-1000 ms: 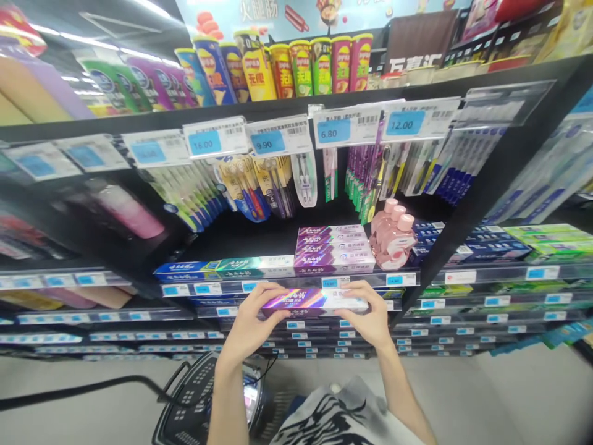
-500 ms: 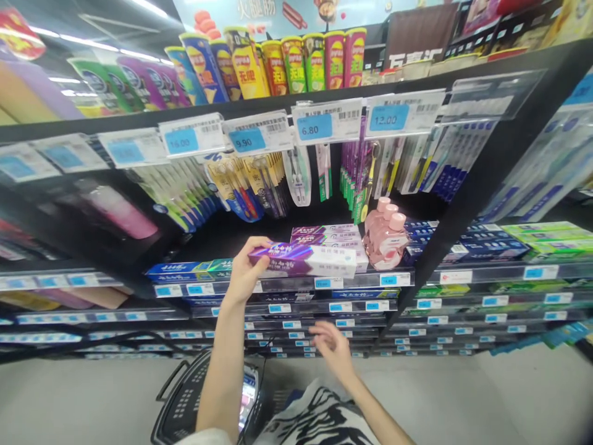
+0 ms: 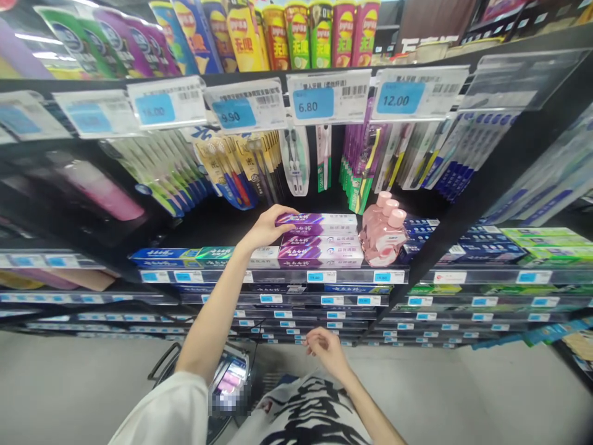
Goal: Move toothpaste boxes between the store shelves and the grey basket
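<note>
My left hand (image 3: 269, 227) is closed around the left end of a purple-and-white toothpaste box (image 3: 324, 220). That box lies level at the back of the shelf, over a stack of similar toothpaste boxes (image 3: 322, 252); whether it rests fully on them I cannot tell. Just right of the stack stand several pink bottles (image 3: 384, 232). Lower down, in front of my body, my right hand (image 3: 328, 349) hangs with its fingers curled in and nothing visible in them.
Toothbrush packs (image 3: 296, 161) hang above the stack, under price tags (image 3: 328, 99). Blue toothpaste boxes (image 3: 162, 255) lie to the left. Crisp tubes (image 3: 299, 37) line the top shelf. A dark basket (image 3: 162, 364) and a lit phone screen (image 3: 230, 377) are below my left arm.
My left hand has carried the toothpaste box from in front of the stack back and up over it. The fingers of my right hand have curled in more.
</note>
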The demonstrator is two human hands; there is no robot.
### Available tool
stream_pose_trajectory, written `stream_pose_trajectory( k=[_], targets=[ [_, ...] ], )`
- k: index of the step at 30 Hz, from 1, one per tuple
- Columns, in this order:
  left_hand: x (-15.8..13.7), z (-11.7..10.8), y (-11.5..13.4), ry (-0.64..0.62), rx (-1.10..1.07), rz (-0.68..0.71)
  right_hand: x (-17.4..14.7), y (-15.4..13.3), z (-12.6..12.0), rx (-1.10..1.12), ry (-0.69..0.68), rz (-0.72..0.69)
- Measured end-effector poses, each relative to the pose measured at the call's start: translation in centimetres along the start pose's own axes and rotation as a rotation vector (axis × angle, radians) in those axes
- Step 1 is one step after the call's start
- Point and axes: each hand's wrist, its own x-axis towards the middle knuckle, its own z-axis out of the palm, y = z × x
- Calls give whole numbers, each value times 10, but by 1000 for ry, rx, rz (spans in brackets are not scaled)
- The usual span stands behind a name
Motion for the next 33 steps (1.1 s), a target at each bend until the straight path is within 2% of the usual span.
stream_pose_trajectory(
  k=[7,13,23,33],
  targets=[
    [27,6,-8,-70,147,45,3,-1,-4,-4,-1,2],
    [42,14,-9,-53,193,90,4,-1,-8,-8,11,-12],
    [40,10,-18,-42,172,83,7,1,-14,8,41,9],
    [35,10,-21,6,115,13,12,6,-13,20,9,22]
  ],
)
